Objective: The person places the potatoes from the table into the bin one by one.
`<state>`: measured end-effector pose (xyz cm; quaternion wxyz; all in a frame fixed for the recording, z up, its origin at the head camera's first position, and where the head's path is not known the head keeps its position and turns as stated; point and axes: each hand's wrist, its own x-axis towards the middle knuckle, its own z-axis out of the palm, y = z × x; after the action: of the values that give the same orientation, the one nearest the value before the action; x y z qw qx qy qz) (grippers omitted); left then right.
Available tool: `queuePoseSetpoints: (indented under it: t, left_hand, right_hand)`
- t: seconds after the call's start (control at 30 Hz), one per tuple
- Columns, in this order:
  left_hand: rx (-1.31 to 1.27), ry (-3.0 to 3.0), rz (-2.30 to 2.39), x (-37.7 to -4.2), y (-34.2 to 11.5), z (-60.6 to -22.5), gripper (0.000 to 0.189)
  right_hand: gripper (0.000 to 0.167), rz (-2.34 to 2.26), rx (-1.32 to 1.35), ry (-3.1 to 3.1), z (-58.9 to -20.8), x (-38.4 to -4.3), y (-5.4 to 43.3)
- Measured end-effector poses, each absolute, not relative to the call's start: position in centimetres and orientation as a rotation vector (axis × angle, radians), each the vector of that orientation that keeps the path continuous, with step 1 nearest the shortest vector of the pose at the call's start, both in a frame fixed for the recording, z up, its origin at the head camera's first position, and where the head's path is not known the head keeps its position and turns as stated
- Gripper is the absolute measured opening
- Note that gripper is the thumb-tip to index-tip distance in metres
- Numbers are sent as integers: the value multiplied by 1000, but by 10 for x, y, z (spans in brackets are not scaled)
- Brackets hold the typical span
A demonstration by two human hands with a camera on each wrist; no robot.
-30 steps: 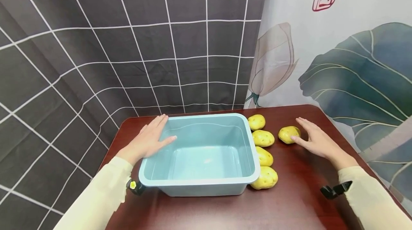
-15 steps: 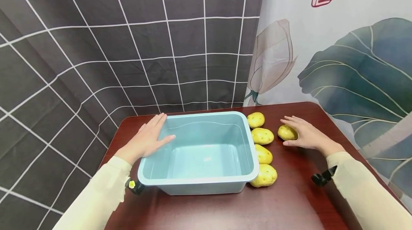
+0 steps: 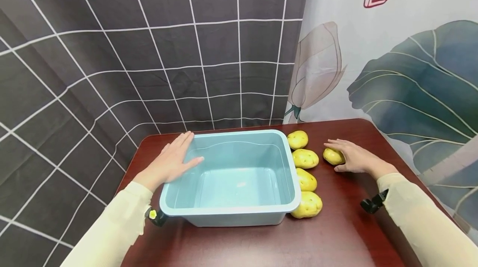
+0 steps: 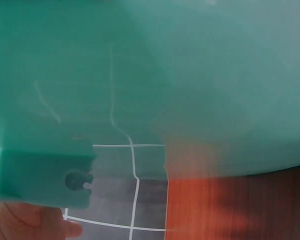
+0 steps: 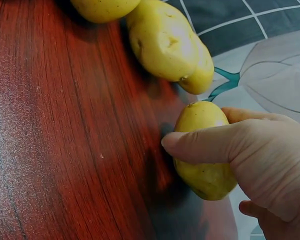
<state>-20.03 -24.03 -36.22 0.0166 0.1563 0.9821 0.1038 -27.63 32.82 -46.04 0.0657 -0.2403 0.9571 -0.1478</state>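
Observation:
My right hand (image 3: 356, 158) grips a yellow potato (image 3: 332, 156) at the right of the table. In the right wrist view the thumb lies across the near side of this potato (image 5: 205, 180), with fingers partly showing behind it. My left hand (image 3: 169, 161) rests on the left rim of a light blue plastic basin (image 3: 239, 211), its fingers straight. The left wrist view is mostly filled by the basin's wall (image 4: 140, 90), with part of the left hand (image 4: 30, 220) at the lower left corner. Inside, the basin holds nothing.
Several potatoes stand in a row along the basin's right side, from a near potato (image 3: 307, 204) to a far potato (image 3: 297, 139). The dark red table (image 3: 343, 217) ends at a grey checked curtain (image 3: 220, 51) and a white curtain with printed leaves (image 3: 414, 92).
My right hand has moved left onto the single potato and closed its fingers and thumb around it. The left hand stays on the basin's rim.

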Motion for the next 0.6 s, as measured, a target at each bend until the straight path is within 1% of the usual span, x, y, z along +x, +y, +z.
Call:
queuePoseSetpoints:
  t: [0.27, 0.6]
  left_hand:
    - [490, 3057, 318, -200, -240, -362, 97]
    - [489, 3058, 320, -199, -239, -361, 95]
  right_hand:
    - [79, -431, -708, 2907, -462, -281, 328]
    - [81, -433, -696, 2936, -467, -288, 325]
